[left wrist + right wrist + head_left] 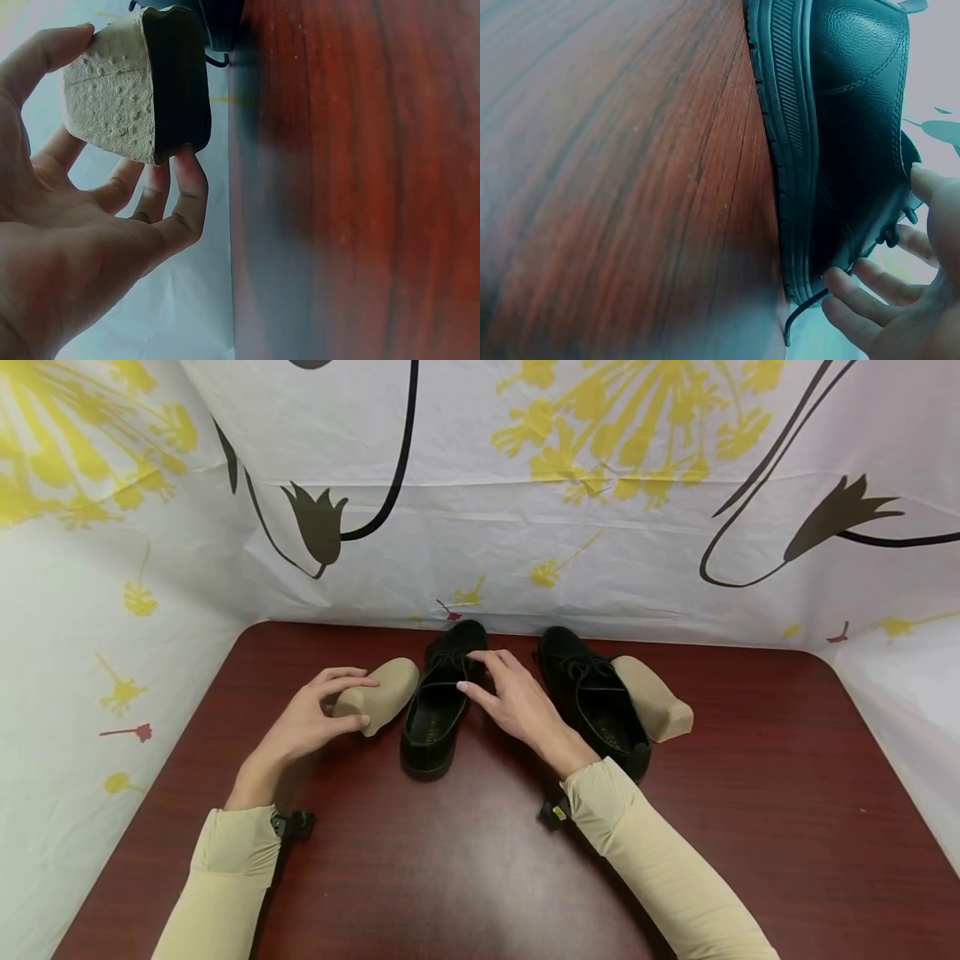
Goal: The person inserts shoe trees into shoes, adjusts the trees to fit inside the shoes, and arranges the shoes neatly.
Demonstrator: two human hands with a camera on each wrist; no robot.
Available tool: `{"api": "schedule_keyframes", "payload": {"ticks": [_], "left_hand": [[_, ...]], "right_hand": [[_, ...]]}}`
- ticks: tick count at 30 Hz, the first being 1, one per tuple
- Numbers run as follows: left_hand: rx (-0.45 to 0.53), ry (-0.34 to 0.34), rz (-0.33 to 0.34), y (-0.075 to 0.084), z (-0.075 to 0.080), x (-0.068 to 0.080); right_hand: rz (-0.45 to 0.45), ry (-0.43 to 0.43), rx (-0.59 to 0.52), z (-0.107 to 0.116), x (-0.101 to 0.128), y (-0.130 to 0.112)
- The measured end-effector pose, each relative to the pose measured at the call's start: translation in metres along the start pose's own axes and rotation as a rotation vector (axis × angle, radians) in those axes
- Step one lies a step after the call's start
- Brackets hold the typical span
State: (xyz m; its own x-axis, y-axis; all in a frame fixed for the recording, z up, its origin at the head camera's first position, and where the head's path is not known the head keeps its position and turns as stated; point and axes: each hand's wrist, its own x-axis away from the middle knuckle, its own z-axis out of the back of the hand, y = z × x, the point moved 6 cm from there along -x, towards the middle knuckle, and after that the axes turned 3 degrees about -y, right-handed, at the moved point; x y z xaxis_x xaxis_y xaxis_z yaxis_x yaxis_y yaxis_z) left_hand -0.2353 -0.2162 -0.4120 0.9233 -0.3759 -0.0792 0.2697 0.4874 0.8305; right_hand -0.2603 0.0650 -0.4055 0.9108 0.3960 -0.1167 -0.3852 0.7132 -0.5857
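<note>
Right shoe partly behind right hand

We see a dark red worktop. On it stand two black shoes, with a tan insert beside the right one.

This looks like a makeshift recording booth rather than a lived-in room. A dark red wood-grain table with rounded corners fills the floor of the view. Directly behind it and along both its sides hangs a creased white sheet printed with yellow flowers and black stems, closing the table in.
</note>
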Motion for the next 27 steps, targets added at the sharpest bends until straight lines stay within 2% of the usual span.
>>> {"api": "schedule_keyframes", "payload": {"ticks": [9,13,20,27], "left_hand": [[-0.007,0.020,0.002,0.000,0.009,0.011],[-0.010,0.027,-0.002,0.006,0.011,0.014],[-0.072,0.045,-0.012,0.021,0.010,0.021],[-0.046,0.074,-0.009,0.026,0.011,0.024]], "right_hand": [[0.001,-0.021,-0.021,-0.001,0.000,0.001],[0.003,-0.026,-0.033,-0.003,0.000,0.002],[-0.008,-0.055,-0.055,-0.003,0.000,0.002],[-0.018,-0.059,-0.068,-0.002,-0.001,0.002]]}}
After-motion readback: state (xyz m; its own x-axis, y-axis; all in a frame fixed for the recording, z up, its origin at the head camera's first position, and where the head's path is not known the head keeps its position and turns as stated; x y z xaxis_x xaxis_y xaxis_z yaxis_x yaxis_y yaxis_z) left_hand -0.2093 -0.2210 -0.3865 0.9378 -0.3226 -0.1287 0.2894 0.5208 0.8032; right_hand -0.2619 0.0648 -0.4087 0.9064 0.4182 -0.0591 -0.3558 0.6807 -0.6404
